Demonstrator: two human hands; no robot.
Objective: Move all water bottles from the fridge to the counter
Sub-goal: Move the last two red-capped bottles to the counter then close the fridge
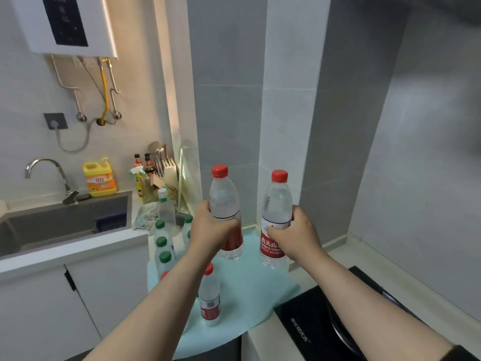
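My left hand grips a clear water bottle with a red cap and red label, held upright over the light green mat on the counter. My right hand grips a second red-capped bottle, also upright, its base at or just above the mat near the wall corner. A third red-capped bottle stands on the mat under my left forearm. Several green-capped bottles stand along the mat's left side. The fridge is out of view.
A sink with a tap lies to the left, with a yellow detergent jug, a knife block and sauce bottles behind. A black cooktop sits at the lower right. Grey tiled walls close the corner.
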